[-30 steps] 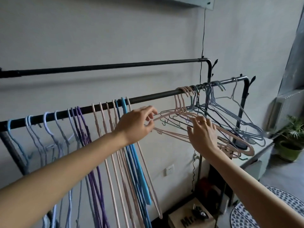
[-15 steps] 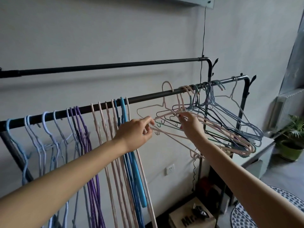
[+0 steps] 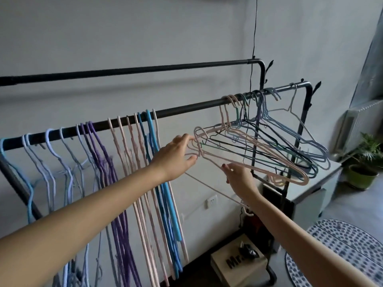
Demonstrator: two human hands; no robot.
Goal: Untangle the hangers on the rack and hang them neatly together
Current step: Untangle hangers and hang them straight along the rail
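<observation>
- Reaching in from the lower left of the frame, the left hand pinches a pink hanger near its hook, thumb below and fingers above, at the centre of the picture.
- The right hand comes in from the lower right and grips the same pink hanger by its lower bar, fingers curled up around it.
- That pink hanger is off the front rail, held tilted just below it; its far end dips toward the right and lies among the tangled hangers.
- The tangled hangers, pink, green, dark and grey-blue, hook onto the front rail at its right end and splay out sideways toward the right of the frame, crossing one another.
- To the left of the hands, the sorted hangers hang straight down from the same rail in colour groups: light blue at far left, then purple, pink and bright blue.
- A second, higher back rail runs across the upper half of the frame, close to the grey wall.
- Below the hands at the bottom centre sits a cardboard box lettered "Mr.".
- A grey cabinet stands behind the rack's right end, with a potted plant at the right edge and a dotted rug in the lower right corner.
</observation>
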